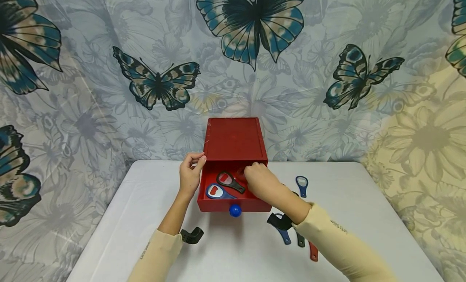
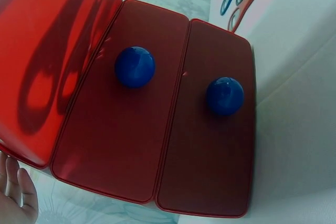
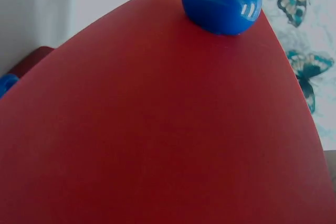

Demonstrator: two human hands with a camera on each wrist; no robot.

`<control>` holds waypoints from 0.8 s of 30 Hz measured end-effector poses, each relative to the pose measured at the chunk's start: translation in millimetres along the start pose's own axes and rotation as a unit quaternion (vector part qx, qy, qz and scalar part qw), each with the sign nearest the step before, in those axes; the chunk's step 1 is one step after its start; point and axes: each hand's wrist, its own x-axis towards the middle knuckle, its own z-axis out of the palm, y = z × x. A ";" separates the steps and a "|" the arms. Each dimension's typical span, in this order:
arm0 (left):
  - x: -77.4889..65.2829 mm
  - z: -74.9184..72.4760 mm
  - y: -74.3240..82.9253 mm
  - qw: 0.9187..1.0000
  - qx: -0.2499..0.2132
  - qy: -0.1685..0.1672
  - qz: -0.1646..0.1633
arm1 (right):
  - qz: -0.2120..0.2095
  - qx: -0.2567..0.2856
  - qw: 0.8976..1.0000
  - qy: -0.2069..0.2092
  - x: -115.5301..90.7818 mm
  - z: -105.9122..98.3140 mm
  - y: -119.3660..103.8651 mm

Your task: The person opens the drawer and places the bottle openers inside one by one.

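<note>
A red drawer cabinet [image 1: 234, 138] stands on the table, its top drawer [image 1: 218, 206] pulled out by a blue knob [image 1: 235, 210]. In the drawer lie a black bottle opener [image 1: 236, 186] and a blue bottle opener [image 1: 225, 195]. My right hand [image 1: 260, 181] reaches into the drawer's right side, fingers curled, gripping a red bottle opener [image 1: 240, 174] that the hand partly hides. My left hand [image 1: 190, 172] rests its fingertips against the cabinet's left side near the front edge. In the left wrist view, the left fingers [image 2: 14, 184] touch the open drawer's side.
Two closed drawers with blue knobs [image 2: 135, 67] sit below the open one. On the table at right lie a blue bottle opener [image 1: 301, 187] and, partly under the right forearm, blue [image 1: 285, 236], dark [image 1: 300, 240] and red [image 1: 314, 252] openers. A butterfly-print cloth [image 1: 233, 83] hangs behind.
</note>
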 end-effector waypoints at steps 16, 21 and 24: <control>-0.3 -0.3 -0.7 1.000 0.004 0.003 0.003 | 0.003 0.041 0.999 -0.017 -2.5 5.6 8.9; -0.7 -0.6 0.0 1.000 0.005 -0.003 0.002 | 0.008 0.055 0.998 -0.016 -3.9 6.0 10.0; -0.5 -0.8 0.2 1.000 0.005 -0.005 0.001 | 0.012 0.061 0.998 -0.022 -3.6 5.7 10.4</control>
